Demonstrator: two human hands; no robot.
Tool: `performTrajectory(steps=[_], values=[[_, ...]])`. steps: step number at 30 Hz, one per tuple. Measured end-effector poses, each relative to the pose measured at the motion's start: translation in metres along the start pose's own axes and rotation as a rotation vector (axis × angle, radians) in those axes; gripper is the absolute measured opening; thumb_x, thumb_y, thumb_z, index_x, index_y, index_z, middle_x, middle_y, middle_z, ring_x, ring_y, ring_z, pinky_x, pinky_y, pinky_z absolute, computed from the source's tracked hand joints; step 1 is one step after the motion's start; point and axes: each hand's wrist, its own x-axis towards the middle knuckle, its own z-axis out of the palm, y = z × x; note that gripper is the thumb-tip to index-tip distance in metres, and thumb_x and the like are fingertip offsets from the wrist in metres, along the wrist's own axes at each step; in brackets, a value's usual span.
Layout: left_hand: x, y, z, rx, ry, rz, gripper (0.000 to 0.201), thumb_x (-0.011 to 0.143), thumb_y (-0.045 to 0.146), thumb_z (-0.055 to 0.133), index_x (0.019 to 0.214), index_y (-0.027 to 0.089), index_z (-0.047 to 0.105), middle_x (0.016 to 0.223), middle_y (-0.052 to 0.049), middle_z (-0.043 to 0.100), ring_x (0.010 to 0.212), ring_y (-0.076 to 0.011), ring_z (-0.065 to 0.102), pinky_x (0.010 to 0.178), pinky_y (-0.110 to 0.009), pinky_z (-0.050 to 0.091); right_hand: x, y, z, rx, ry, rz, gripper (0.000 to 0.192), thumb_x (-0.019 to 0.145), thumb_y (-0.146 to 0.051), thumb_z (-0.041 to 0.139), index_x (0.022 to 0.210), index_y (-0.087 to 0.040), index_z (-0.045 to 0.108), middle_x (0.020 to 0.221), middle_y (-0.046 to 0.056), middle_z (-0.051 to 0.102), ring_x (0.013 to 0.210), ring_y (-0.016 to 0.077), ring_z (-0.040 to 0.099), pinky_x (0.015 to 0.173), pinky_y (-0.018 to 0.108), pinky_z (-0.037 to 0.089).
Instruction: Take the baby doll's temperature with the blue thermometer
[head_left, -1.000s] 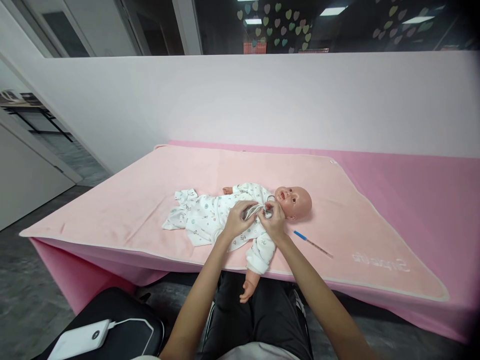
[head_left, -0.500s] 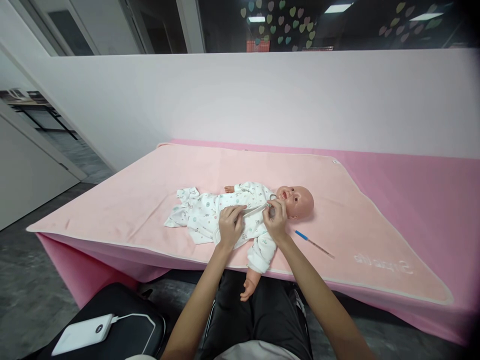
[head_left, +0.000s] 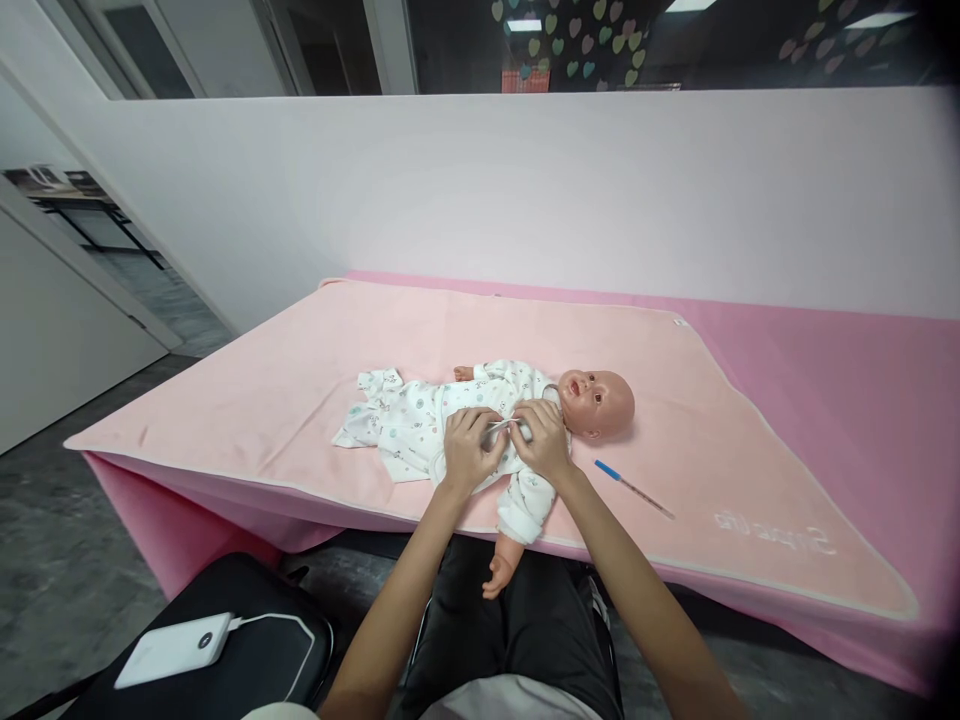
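Hands meet on the chest of the doll (head_left: 517,420), which lies on its back on the pink blanket (head_left: 300,400) with its head to the right. The left hand (head_left: 466,452) and the right hand (head_left: 541,440) are now close together, and the fingers of both pinch the front edges of the white printed suit (head_left: 409,425) at the middle of the chest. A second ago they worked higher, at the collar just under the chin; half a second ago the left hand lay flat lower on the body while the right one was at the neck. So the work seems to go down the front opening of the suit, from the collar to the chest. Whether each pinch is closed on a fastener or only on cloth, I cannot tell, because the spot is small and partly covered.

One arm of the doll hangs over the near edge of the tabletop (head_left: 862,400), and its bare hand points to the lap of the person. A thin stick with a blue end (head_left: 634,488), maybe a thermometer, lies on the blanket to the right of the doll, near but apart. Nothing stands between the hands and the suit. Low at the left, a white power bank (head_left: 174,650) with a cable rests on a black bag (head_left: 262,660).
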Motion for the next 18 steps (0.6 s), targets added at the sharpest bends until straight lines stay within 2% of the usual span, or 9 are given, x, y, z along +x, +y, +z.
performTrajectory(steps=[7,13,18], values=[[-0.0005,-0.0031,0.0032,-0.006,0.011,0.021,0.013,0.084,0.029,0.053,0.090,0.020,0.060,0.092,-0.004,0.064,0.089,-0.0195,0.053,0.083,-0.034,0.036,-0.0012,0.0011,-0.0011,0.024,-0.024,0.023,0.008,0.088,-0.022,0.045,0.086,-0.018,0.053,0.084,0.005,0.061,0.083,0.0182,0.054,0.080,0.033,0.040],[-0.0015,-0.0046,0.0047,0.015,0.033,0.020,0.013,0.083,0.030,0.055,0.085,0.020,0.062,0.095,-0.004,0.063,0.090,-0.0192,0.053,0.084,-0.034,0.036,-0.0031,0.0017,0.0011,0.026,-0.016,0.034,0.006,0.086,-0.020,0.047,0.085,-0.018,0.053,0.084,0.005,0.061,0.083,0.0184,0.054,0.079,0.033,0.040],[-0.0010,-0.0022,0.0040,0.056,-0.005,0.033,0.016,0.083,0.030,0.055,0.095,0.022,0.063,0.103,-0.004,0.062,0.095,-0.0197,0.053,0.086,-0.035,0.036,-0.0031,0.0005,0.0032,0.041,0.023,0.038,0.004,0.082,-0.016,0.050,0.080,-0.019,0.051,0.085,0.005,0.061,0.085,0.0182,0.054,0.079,0.034,0.041]])
